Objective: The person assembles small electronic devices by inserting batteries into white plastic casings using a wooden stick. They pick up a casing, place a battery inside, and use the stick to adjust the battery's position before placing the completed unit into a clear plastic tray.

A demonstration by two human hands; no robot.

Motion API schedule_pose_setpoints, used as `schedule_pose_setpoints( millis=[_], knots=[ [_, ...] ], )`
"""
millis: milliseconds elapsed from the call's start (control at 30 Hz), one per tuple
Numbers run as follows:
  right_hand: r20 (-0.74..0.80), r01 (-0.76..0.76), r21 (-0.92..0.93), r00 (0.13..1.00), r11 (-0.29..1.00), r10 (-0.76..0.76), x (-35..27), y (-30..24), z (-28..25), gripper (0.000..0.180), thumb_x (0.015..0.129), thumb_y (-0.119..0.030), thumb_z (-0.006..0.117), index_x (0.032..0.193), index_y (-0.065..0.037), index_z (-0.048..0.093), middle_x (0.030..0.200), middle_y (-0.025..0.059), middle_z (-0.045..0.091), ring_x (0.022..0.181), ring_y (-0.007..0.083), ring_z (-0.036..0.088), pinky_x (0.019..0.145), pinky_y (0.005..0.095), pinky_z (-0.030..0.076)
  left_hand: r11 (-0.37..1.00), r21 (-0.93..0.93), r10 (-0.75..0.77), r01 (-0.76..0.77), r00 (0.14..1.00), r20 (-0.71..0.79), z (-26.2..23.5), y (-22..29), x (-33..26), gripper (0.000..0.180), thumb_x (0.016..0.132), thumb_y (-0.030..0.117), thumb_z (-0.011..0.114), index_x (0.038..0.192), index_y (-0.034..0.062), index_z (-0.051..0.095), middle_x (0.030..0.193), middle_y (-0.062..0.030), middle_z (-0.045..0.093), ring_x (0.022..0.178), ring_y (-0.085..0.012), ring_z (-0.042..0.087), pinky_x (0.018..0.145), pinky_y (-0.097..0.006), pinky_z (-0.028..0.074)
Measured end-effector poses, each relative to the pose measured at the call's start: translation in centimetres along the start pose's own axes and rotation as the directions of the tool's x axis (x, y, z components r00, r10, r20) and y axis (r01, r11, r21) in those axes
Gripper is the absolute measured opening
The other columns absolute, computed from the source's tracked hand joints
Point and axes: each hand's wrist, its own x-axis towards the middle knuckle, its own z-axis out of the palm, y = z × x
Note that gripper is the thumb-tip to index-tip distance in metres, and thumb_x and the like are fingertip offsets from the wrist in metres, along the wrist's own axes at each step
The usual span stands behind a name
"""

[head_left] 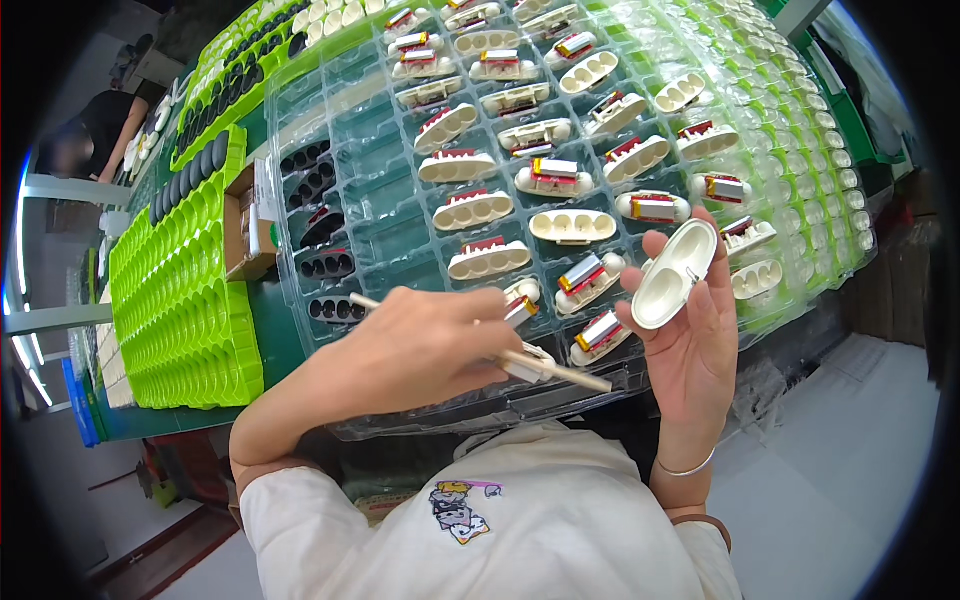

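My right hand [692, 345], palm up, holds a hollow white oval shell [676, 280] with its inside facing up. My left hand [415, 350] is closed around a thin pale wooden stick [575, 377], whose ends stick out on both sides of the fist. Just by its fingers sits a small white piece [528, 370], and I cannot tell if it is held too. Both hands are over the near edge of a clear plastic tray [375, 200]. In its pockets lie several white oval housings [572, 226], many bearing a silver, red and yellow cylinder [655, 207].
Black socketed parts [328, 265] fill the tray's left column. Further left stand a bright green moulded tray [185, 300] and a cardboard box [250, 225]. Stacked clear trays [800, 180] rise at the right. At the far left is another person's arm [125, 135].
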Motion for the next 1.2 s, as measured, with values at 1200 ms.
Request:
schedule_pose_setpoints(
  millis=[1200],
  knots=[
    [0.096,-0.016,-0.289,0.994,0.957,0.046,1.5,0.8,2.3,0.049,0.072,0.003,0.058,0.116,-0.003,0.036,0.101,0.0146,0.054,0.099,0.0194,0.052,0.077,0.0287,0.048,0.322,-0.945,-0.417,0.058,0.905,-0.087,-1.4,-1.5,4.0,0.04,0.082,0.013,0.052,0.119,0.0057,0.036,0.094,-0.0035,0.051,0.058,-0.0014,0.038,0.047,-0.015,0.028]
  ],
)
